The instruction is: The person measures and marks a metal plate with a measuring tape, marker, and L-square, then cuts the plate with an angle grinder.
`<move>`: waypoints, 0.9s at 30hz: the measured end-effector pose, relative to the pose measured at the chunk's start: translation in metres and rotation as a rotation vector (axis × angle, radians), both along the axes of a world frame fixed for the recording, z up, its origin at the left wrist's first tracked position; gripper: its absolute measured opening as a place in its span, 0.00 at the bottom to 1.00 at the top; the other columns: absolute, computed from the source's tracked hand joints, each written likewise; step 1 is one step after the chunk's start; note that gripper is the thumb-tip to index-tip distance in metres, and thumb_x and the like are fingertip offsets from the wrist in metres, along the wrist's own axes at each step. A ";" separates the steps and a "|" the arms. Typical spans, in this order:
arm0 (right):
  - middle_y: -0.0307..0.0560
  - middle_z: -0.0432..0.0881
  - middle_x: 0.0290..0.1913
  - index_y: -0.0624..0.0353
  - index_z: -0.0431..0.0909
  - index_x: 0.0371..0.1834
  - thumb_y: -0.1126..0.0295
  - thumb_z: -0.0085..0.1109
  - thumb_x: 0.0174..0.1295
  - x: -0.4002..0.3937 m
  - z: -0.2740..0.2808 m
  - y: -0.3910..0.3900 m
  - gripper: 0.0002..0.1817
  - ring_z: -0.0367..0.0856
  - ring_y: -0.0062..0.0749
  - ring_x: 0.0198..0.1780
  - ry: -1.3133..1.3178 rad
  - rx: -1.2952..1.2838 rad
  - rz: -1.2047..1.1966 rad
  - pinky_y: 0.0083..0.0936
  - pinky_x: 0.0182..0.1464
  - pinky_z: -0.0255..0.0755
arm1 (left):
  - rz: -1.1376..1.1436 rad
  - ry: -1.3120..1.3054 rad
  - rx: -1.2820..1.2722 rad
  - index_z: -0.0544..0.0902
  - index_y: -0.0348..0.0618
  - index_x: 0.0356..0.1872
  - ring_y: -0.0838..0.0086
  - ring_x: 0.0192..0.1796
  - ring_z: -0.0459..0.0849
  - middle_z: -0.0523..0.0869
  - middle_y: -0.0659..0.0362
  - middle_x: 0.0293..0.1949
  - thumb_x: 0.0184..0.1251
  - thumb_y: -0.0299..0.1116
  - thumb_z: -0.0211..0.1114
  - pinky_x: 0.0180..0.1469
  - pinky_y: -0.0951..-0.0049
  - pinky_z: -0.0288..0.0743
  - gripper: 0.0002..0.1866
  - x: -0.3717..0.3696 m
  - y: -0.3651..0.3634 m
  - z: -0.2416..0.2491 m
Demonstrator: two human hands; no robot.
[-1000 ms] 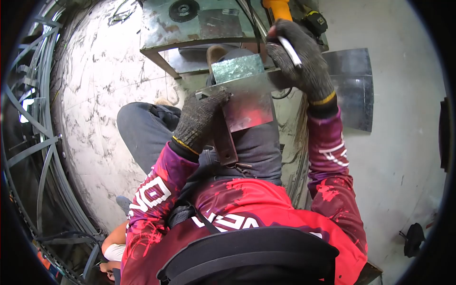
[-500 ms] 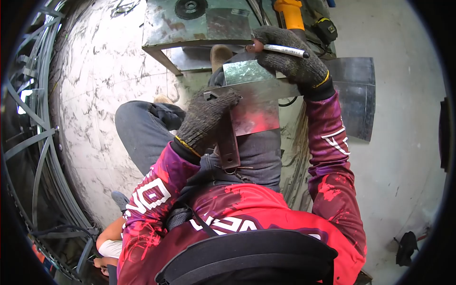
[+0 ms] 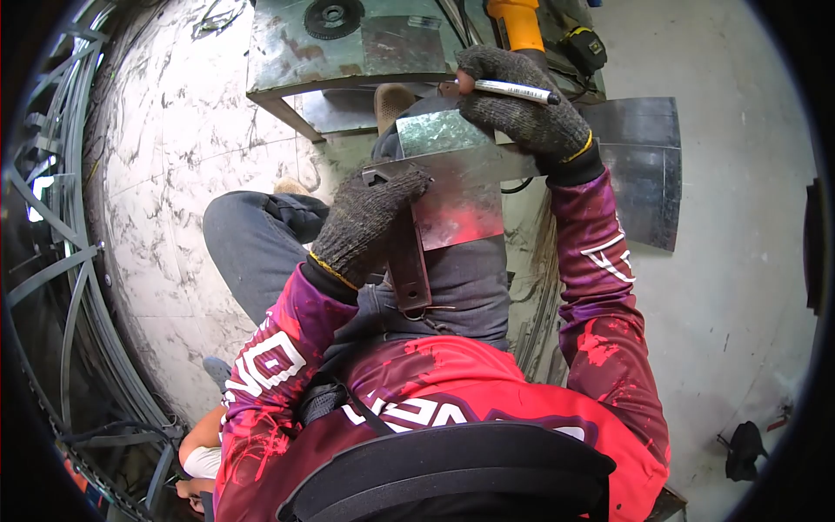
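Note:
A shiny metal sheet [image 3: 461, 217] lies over my thighs. Across it runs the wide steel blade of a try square [image 3: 474, 167], its dark stock pointing down toward my waist. My left hand [image 3: 365, 217], in a dark knit glove, is closed around the square where stock and blade meet. Beyond the sheet's upper right edge is my right hand [image 3: 526, 109], gloved too, with a bare fingertip showing. It grips a white marker [image 3: 513, 90] with a black end pointing right, while the palm side sits over the far end of the blade.
Ahead stands a low metal table [image 3: 287, 61] bearing a dark toothed disc [image 3: 333, 17]. A yellow power tool [image 3: 519, 24] and a tape measure [image 3: 584, 50] are at its right. Dark sheet metal [image 3: 639, 165] lies rightward. Metal strips [image 3: 78, 261] line the left, near another person's arm [image 3: 200, 435].
The whole view has shifted slightly, so everything appears a little further left. Both hands, the try square, the marker and the sheet keep nearly the same places relative to each other.

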State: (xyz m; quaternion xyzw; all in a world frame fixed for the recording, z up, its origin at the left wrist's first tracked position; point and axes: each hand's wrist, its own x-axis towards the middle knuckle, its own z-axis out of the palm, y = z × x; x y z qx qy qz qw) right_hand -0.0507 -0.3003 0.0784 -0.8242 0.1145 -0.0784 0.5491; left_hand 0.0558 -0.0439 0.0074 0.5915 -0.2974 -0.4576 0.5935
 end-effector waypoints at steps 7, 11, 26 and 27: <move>0.45 0.84 0.43 0.62 0.80 0.52 0.74 0.71 0.57 0.004 0.013 0.006 0.19 0.84 0.32 0.46 0.027 -0.026 -0.004 0.30 0.49 0.80 | 0.090 0.363 0.183 0.88 0.38 0.43 0.78 0.35 0.82 0.87 0.62 0.34 0.66 0.40 0.72 0.40 0.76 0.76 0.15 -0.002 -0.005 0.024; 0.45 0.83 0.41 0.62 0.80 0.50 0.72 0.70 0.57 0.005 0.019 0.010 0.17 0.83 0.31 0.45 0.023 -0.135 0.049 0.30 0.47 0.79 | 0.046 0.139 0.102 0.88 0.37 0.44 0.77 0.36 0.83 0.87 0.62 0.34 0.67 0.40 0.71 0.40 0.74 0.77 0.15 -0.002 -0.004 0.020; 0.51 0.81 0.45 0.59 0.82 0.39 0.73 0.70 0.55 -0.003 0.011 0.005 0.09 0.84 0.47 0.45 -0.296 -0.633 0.150 0.37 0.45 0.81 | -0.094 -0.678 -0.127 0.85 0.42 0.53 0.60 0.46 0.88 0.88 0.50 0.43 0.66 0.28 0.63 0.49 0.63 0.81 0.15 0.004 0.000 0.008; 0.51 0.82 0.43 0.59 0.80 0.41 0.73 0.69 0.56 -0.003 0.015 0.007 0.11 0.84 0.47 0.44 -0.259 -0.677 0.120 0.36 0.45 0.81 | -0.084 -0.898 -0.205 0.85 0.42 0.53 0.59 0.47 0.88 0.88 0.50 0.44 0.66 0.29 0.63 0.49 0.63 0.81 0.15 0.005 0.000 0.006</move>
